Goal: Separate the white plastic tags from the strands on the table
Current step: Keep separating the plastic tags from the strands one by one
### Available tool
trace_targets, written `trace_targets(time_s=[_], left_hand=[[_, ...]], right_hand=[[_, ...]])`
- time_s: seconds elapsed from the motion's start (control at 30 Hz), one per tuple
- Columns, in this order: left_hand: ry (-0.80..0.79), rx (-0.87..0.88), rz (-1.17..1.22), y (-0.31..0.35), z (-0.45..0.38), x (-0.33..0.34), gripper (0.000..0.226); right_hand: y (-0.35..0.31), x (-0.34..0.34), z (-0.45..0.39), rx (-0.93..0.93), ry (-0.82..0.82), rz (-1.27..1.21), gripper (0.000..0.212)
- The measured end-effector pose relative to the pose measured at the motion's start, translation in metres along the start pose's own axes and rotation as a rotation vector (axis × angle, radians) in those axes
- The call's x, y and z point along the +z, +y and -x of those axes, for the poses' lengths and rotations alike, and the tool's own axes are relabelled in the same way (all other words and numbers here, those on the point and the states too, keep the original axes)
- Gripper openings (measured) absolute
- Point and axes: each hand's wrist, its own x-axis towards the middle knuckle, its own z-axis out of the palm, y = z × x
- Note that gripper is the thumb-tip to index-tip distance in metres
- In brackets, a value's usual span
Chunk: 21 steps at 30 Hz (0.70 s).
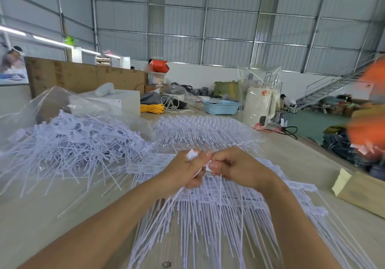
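Your left hand (188, 170) and right hand (233, 167) meet, each grip clamped on a small white plastic tag (192, 154) above the joined white plastic strands (208, 216) spread across the pale desk (62, 210).

My near-left tabletop (41, 223) lies bare — open passage there. A loose tag pile (68, 141) under a clear plastic bag (62, 102) blocks the far left, a second heap (200, 129) fills the far centre, and attached strands (208, 216) cover the near middle. At right, a cardboard piece (358, 189) narrows the edge.
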Motion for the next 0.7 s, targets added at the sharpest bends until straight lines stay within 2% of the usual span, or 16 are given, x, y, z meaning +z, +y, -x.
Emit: trace_targets(time_s=[0.07, 0.1, 0.13, 0.2, 0.27, 0.33, 0.37, 0.43, 0.53, 0.63, 0.7], left_hand=[[-0.126, -0.074, 0.072, 0.006, 0.003, -0.008, 0.043], [-0.161, -0.083, 0.144, 0.009, 0.003, -0.013, 0.043], [-0.156, -0.083, 0.229, 0.011, 0.002, -0.018, 0.041], [-0.046, -0.105, 0.421, 0.01, -0.002, -0.025, 0.037], [0.066, -0.187, 0.61, 0.0, -0.008, -0.029, 0.039], [0.111, -0.31, 0.703, -0.011, -0.01, -0.031, 0.045], [0.123, -0.361, 0.697, -0.016, -0.01, -0.032, 0.047], [0.12, -0.42, 0.696, -0.022, -0.01, -0.032, 0.049], [0.077, -0.404, 0.665, -0.02, -0.009, -0.024, 0.047], [0.02, -0.316, 0.598, -0.017, -0.009, -0.012, 0.047], [-0.058, -0.257, 0.606, -0.014, -0.007, -0.006, 0.062]], right_hand=[[0.003, -0.009, 0.006, 0.073, -0.05, 0.117, 0.049], [0.006, -0.015, 0.009, 0.11, -0.023, 0.158, 0.049], [0.008, -0.022, 0.012, 0.13, 0.059, 0.174, 0.046], [0.01, -0.034, 0.017, 0.133, 0.319, 0.271, 0.033], [0.005, -0.044, 0.02, 0.142, 0.55, 0.494, 0.026], [-0.007, -0.047, 0.023, 0.087, 0.724, 0.643, 0.024], [-0.014, -0.045, 0.024, 0.009, 0.776, 0.635, 0.023], [-0.031, -0.035, 0.022, -0.14, 0.721, 0.515, 0.027], [-0.05, -0.012, 0.01, -0.255, 0.431, 0.219, 0.04], [-0.045, 0.015, -0.006, -0.18, 0.233, 0.091, 0.024], [-0.032, 0.03, -0.015, -0.09, 0.24, 0.107, 0.014]])
